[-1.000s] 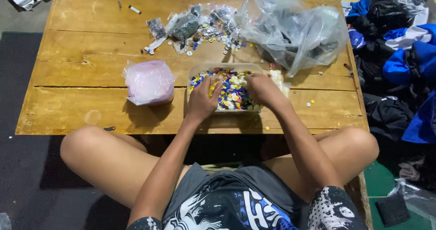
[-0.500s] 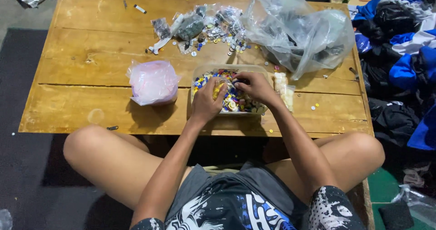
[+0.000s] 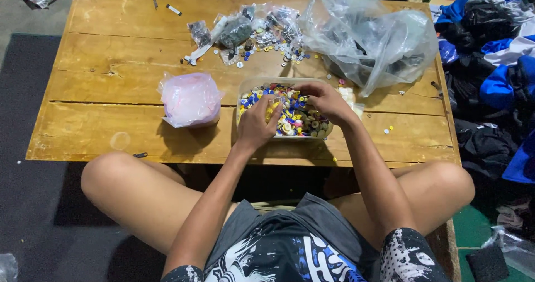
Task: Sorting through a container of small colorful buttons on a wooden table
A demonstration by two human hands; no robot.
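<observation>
Both hands are down in a clear plastic tub (image 3: pixel 248 90) of small coloured buttons (image 3: pixel 292 117) near the front edge of the wooden desk (image 3: pixel 111 48). The left hand (image 3: pixel 257 125) rests at the tub's near-left corner, fingers curled into the pile; whether it pinches anything cannot be told, since the fingertips are buried. The right hand (image 3: pixel 325 101) arches over the far-right side, fingers bent down among the pieces, its grip likewise hidden. The two hands are apart, with buttons showing between them, which looks like a way to rake through the heap from both ends at once.

The tub sits squarely in front of the seated person, within easy reach of both arms. Just left of it stands a pink-tinted plastic bag (image 3: pixel 190 99), bunched and full, close enough for either hand. Beyond the tub lies a scatter of loose buttons and small clear packets (image 3: pixel 251 34), spread out flat as though for looking over. To the right, a large crumpled clear bag (image 3: pixel 373 34) slumps partly open. Off the desk's right edge, dark and blue clothes (image 3: pixel 496 64) are heaped.
</observation>
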